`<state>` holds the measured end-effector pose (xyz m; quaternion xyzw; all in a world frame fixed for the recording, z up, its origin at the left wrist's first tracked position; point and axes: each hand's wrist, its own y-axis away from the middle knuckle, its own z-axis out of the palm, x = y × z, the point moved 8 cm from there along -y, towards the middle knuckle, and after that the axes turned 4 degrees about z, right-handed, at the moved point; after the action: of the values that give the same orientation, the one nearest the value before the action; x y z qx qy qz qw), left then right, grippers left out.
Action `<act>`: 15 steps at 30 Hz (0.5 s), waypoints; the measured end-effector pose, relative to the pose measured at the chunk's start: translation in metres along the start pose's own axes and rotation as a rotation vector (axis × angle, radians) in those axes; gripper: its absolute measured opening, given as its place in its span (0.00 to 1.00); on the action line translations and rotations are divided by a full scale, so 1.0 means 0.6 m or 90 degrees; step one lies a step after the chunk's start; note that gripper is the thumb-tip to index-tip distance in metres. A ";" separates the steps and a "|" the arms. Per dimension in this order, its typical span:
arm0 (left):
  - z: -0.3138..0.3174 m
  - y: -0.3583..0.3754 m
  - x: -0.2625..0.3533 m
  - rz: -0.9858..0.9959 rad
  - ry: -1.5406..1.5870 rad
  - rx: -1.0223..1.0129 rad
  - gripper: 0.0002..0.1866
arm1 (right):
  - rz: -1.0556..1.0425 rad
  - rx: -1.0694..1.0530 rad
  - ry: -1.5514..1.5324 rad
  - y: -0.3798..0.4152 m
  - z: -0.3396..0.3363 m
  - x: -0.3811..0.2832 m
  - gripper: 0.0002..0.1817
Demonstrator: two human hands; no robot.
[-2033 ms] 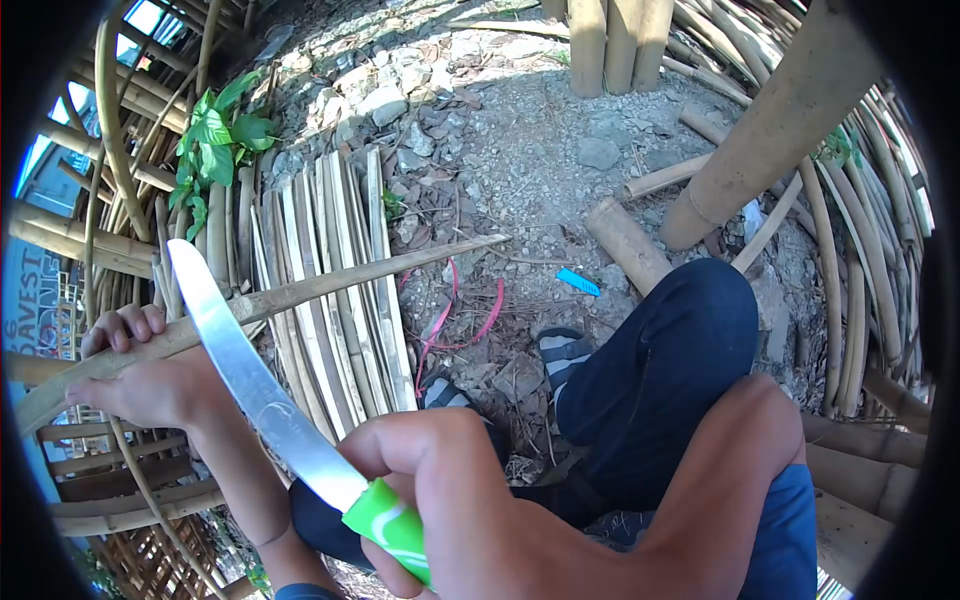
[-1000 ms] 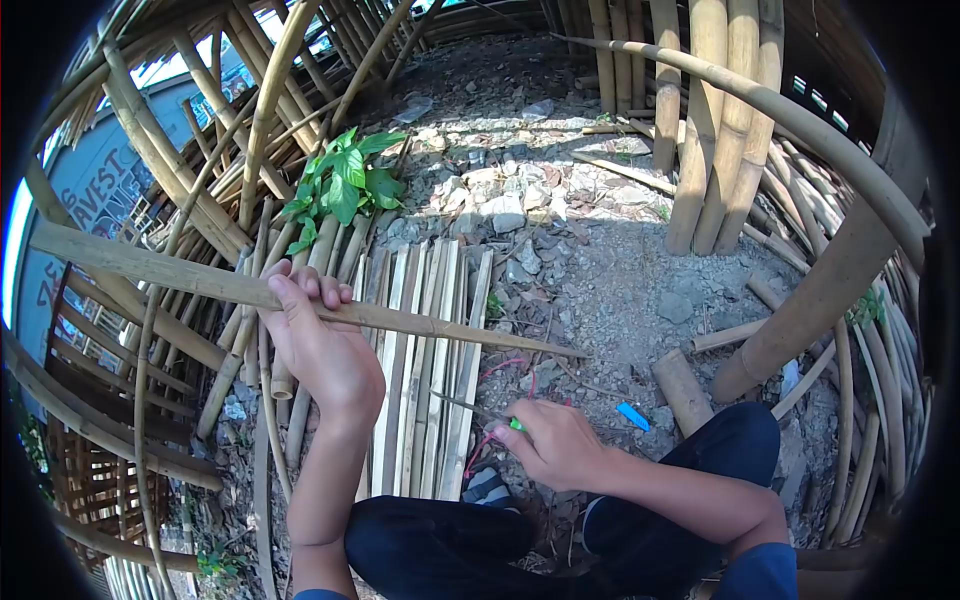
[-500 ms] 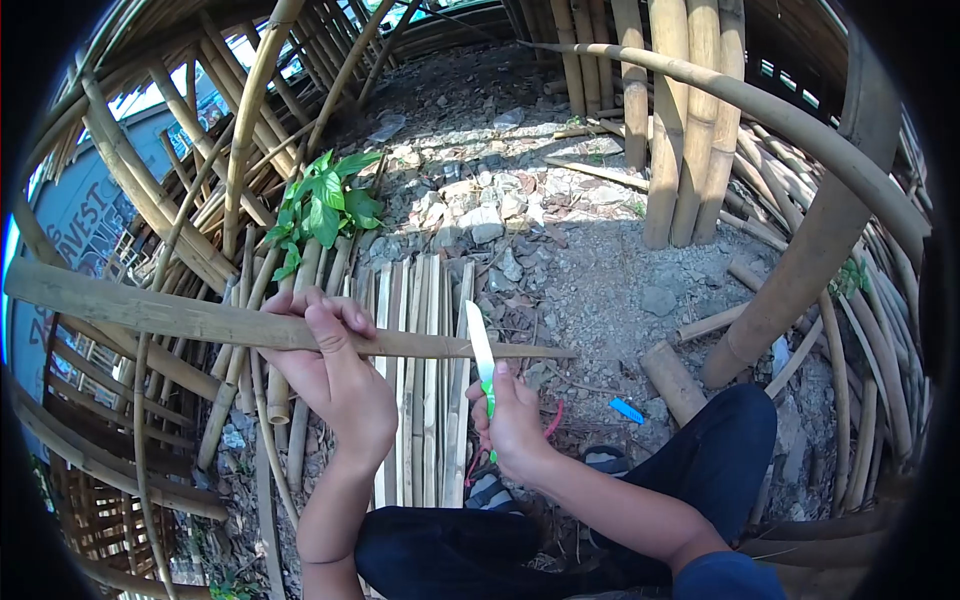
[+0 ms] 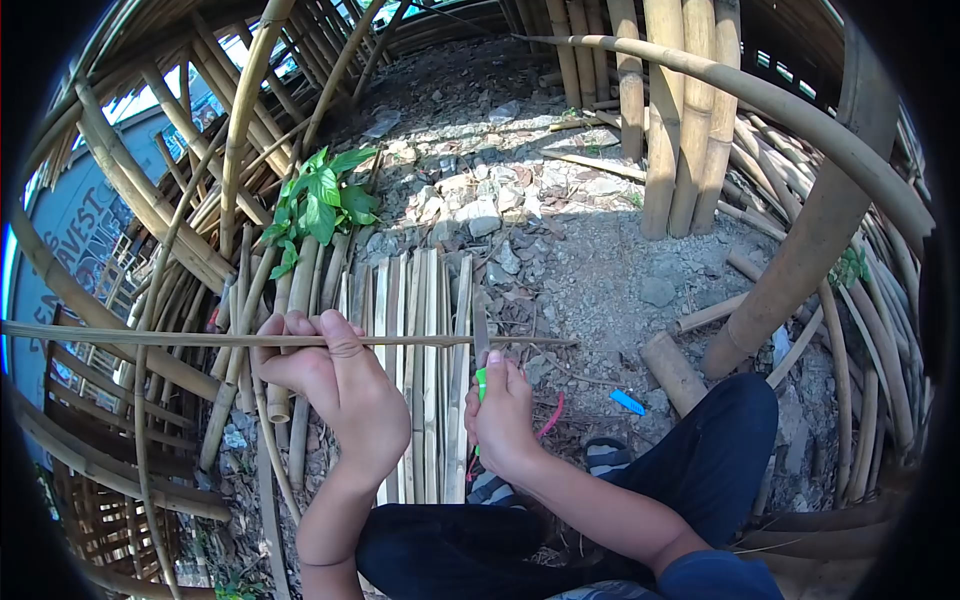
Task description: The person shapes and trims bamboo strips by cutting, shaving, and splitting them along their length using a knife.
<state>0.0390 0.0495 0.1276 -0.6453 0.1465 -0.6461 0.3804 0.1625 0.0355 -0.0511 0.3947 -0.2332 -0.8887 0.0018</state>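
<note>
While our left hand [image 4: 335, 385] grips a thin bamboo strip [image 4: 210, 340] level before us, our right hand [image 4: 505, 415] clasps a knife [image 4: 481, 360] by its green handle, blade upright at the strip's narrower stretch; pale slats [image 4: 432, 420] lie below on the ground [image 4: 600, 290].

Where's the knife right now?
Head view, near centre: the knife is in the right hand, blade upward across the bamboo strip, just right of the pile of slats.
</note>
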 end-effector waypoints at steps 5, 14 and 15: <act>-0.002 0.006 -0.004 0.027 -0.055 0.020 0.20 | 0.000 -0.023 0.031 0.011 0.020 0.002 0.18; -0.005 0.006 0.000 0.035 -0.094 0.014 0.23 | 0.049 0.002 0.031 -0.019 -0.018 0.009 0.17; -0.003 0.007 0.002 0.041 -0.116 0.017 0.23 | 0.003 -0.023 0.058 -0.016 -0.005 0.006 0.17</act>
<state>0.0388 0.0451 0.1253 -0.6909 0.1234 -0.5741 0.4216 0.1636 0.0425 -0.0593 0.4339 -0.2181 -0.8739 0.0214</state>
